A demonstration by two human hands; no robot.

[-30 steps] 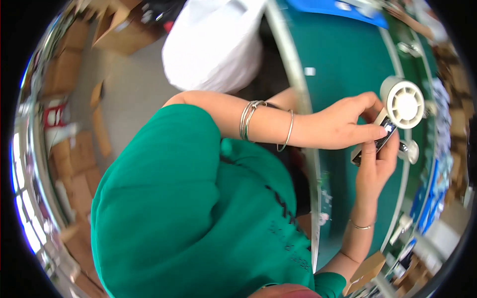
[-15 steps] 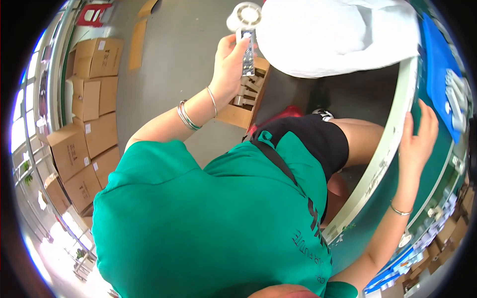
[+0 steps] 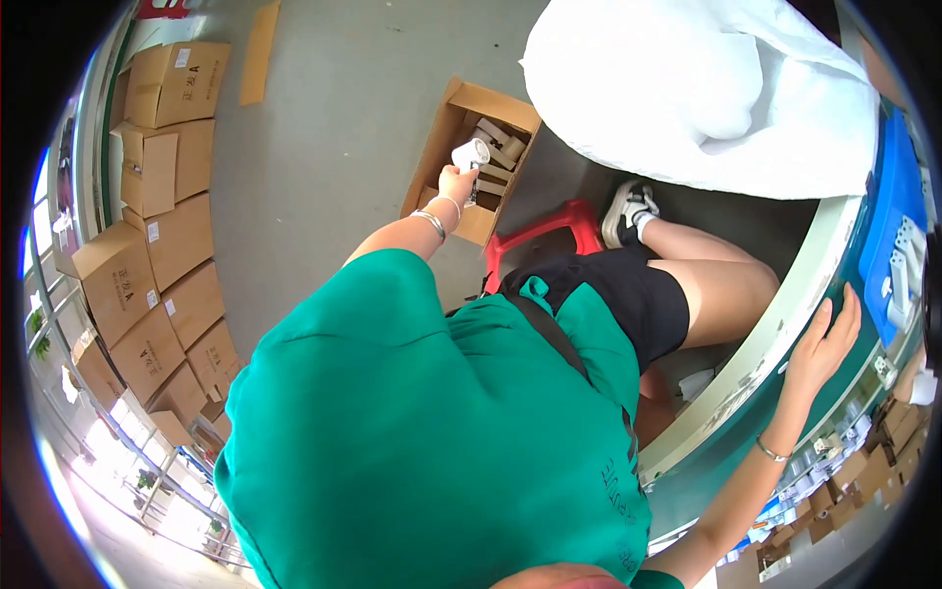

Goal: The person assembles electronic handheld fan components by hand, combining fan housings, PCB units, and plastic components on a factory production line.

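Note:
My left hand [image 3: 457, 185] is closed round the handle of a white handheld fan [image 3: 471, 153] with a round head. It holds the fan over an open cardboard box [image 3: 454, 93] on the floor to my left. Inside the box lie several similar white pieces [image 3: 496, 174]. On the green tabletop [image 3: 726, 442], near its pale edge, my right hand [image 3: 822, 344] rests with its fingers stretched out, holding nothing. A blue tray [image 3: 888, 196] with white parts [image 3: 901, 280] lies just beyond that hand.
A large white cloth or sack [image 3: 677, 88] bulges at the far side beside the table. A red stool [image 3: 545, 234] stands by my legs. Stacked cardboard boxes [image 3: 162, 260] line the left side, and a flat cardboard piece [image 3: 258, 54] lies on the grey floor.
My left hand has lowered the fan from beside the white cloth to above the box. My right hand stays on the tabletop, fingers still extended. The view has shifted.

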